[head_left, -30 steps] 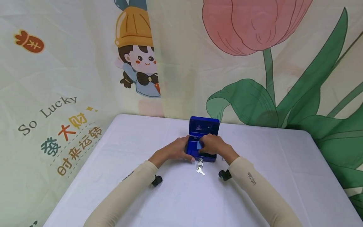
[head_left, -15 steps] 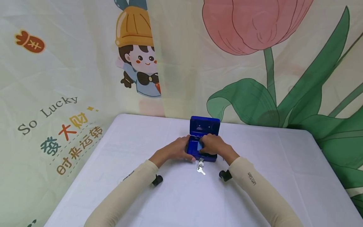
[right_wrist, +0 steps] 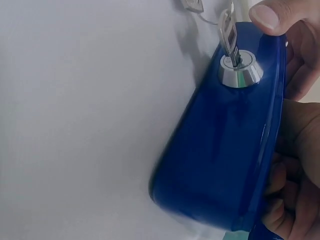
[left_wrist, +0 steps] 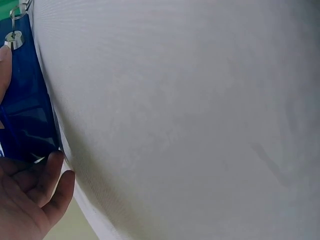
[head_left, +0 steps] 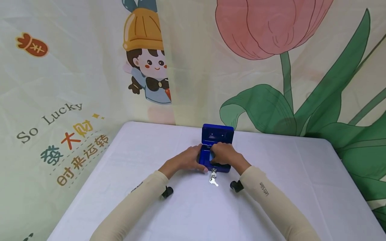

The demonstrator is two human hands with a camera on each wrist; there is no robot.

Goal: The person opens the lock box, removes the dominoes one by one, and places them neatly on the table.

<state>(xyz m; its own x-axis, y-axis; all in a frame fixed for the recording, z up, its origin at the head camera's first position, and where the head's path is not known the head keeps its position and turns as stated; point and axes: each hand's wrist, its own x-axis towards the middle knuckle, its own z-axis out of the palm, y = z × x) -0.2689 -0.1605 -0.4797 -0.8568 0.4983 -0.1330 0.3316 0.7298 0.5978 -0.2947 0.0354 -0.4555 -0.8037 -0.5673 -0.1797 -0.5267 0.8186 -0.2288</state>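
A blue metal cash box (head_left: 217, 134) stands on the table with its lid raised. My left hand (head_left: 190, 158) grips the box at its left side, thumb along the front near the lock. My right hand (head_left: 227, 154) reaches into the box with its fingers curled. Between its thumb and fingers shows a light-blue flat piece (head_left: 211, 156), mostly covered by the hand. A key sits in the round silver lock (right_wrist: 241, 72) on the front, and more keys (head_left: 213, 181) hang from it by a ring. The lock (left_wrist: 14, 40) is also visible at the left wrist view's upper left.
The table (head_left: 187, 217) wears a white cloth. Behind it hangs a printed backdrop (head_left: 193, 67) with a tulip and a cartoon figure, close behind the raised lid. Small black cameras (head_left: 167, 191) are on both wrists.
My right hand has shifted slightly left inside the box, covering more of the light-blue piece. The left hand and the box stay in place.
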